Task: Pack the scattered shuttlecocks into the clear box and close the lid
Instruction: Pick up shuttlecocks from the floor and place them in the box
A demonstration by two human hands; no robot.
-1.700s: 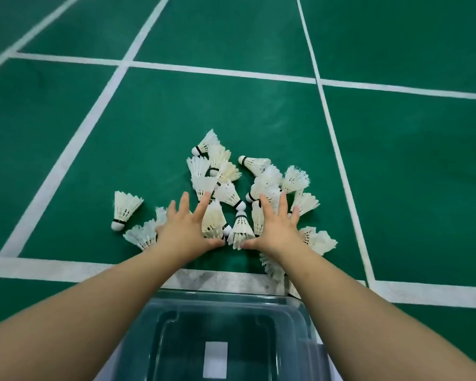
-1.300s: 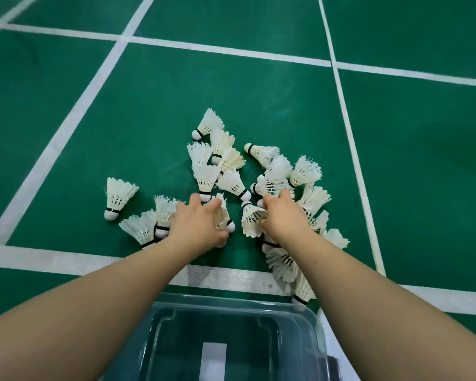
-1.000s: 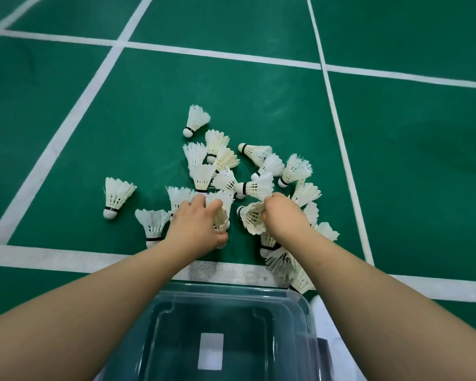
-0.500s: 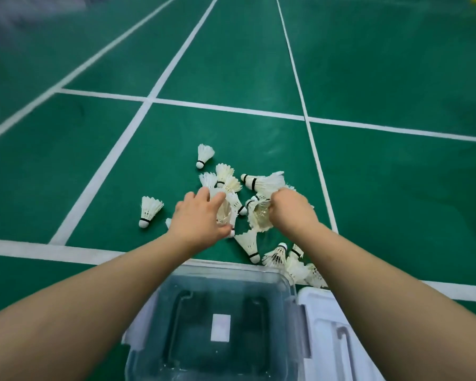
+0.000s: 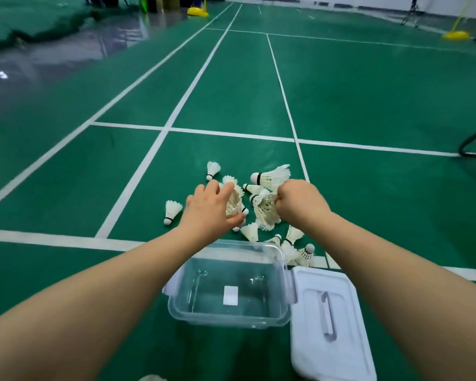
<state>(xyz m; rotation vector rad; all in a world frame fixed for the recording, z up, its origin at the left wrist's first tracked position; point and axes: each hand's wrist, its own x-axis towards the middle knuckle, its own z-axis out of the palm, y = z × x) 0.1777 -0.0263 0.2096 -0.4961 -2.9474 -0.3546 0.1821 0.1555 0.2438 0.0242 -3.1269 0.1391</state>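
Head cam: both hands are out over the pile, at 12 o'clock of the clear box (image 5: 228, 320). Left hand (image 5: 209, 213) has fingers + thumb curled round a couple of shuttlecocks (image 5: 232, 200), feathers poking out past the fingertips. Right hand (image 5: 300, 204) is fisted on its own bunch (image 5: 267, 210), several birds, one sticking out toward 11 o'clock w/ the cork tip leading. Hands are near each other but not touching, both bunches btwn them. Box sits on the green court floor (image 5: 368, 105), top open, white sticker (image 5: 230, 295) showing on the bottom. Lid (image 5: 341, 339) lies flat at the box's 3 o'clock, right up against it, handle side up. Loose ones on the floor: a lone shuttlecock (image 5: 172, 211) at 9 o'clock of the left hand, a far shuttlecock (image 5: 212, 169) at its 12, and a small cluster (image 5: 294, 243) at approx 1 o'clock of the box, just beside its far right corner. White lines (image 5: 231, 134) cross the floor, and yellow bases (image 5: 455, 35) sit way off at the far end.
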